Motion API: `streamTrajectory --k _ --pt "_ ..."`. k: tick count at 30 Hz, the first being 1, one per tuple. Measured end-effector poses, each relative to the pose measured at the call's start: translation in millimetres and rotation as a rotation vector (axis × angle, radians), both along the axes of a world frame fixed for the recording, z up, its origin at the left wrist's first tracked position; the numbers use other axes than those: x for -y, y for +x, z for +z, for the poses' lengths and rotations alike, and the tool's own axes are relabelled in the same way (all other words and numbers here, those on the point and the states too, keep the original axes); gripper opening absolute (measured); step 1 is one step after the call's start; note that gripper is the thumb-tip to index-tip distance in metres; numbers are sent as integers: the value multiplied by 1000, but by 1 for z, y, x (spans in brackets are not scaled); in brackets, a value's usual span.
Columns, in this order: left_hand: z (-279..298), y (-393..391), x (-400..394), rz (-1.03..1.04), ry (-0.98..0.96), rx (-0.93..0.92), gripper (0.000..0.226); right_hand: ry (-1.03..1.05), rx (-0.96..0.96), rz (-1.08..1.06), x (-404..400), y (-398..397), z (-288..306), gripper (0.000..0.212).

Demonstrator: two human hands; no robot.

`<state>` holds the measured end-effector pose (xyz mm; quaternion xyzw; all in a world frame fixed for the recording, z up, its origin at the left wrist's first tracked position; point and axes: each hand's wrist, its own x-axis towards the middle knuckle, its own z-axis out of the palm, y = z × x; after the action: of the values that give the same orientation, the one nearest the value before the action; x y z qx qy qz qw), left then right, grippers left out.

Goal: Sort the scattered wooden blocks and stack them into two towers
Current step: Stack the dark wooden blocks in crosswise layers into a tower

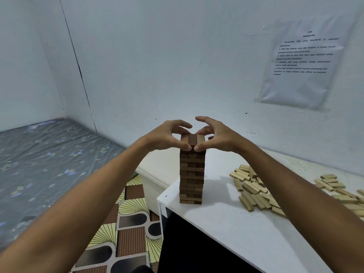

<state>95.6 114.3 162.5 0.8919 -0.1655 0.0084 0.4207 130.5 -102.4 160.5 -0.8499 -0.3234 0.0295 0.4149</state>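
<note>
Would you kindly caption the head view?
Both hands, left hand and right hand, square the dark block tower beside loose light blocks.

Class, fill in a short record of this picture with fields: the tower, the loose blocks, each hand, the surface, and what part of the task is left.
tower: dark tower, upright, near table's left edge
loose blocks: pale blocks, scattered pile, right of tower, apart from it
left hand: fingers curled round top layer
right hand: fingers curled round top layer, opposite side
surface: white table
wall: printed sheet
left to do: second tower not begun
</note>
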Motion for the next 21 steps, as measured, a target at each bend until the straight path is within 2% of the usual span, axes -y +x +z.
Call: streamTrajectory --k 2,5,10,14,17,19,21 --pt "0 0 0 -6 8 0 82 -10 4 2 0 0 0 98" --pt "2 -1 1 -6 0 -9 66 -13 0 7 2 1 0 94" --pt "7 -2 5 26 -63 16 43 27 -34 3 3 -1 7 68" --pt "8 0 7 42 -88 46 36 21 -19 -13 5 0 9 68" --pt "8 1 10 57 -70 69 23 24 -32 -20 8 -1 10 53" --pt "9 3 15 64 -24 109 22 18 -29 -33 12 -2 11 47" --pt "12 5 21 62 38 148 33 0 -11 -56 17 -3 12 46"
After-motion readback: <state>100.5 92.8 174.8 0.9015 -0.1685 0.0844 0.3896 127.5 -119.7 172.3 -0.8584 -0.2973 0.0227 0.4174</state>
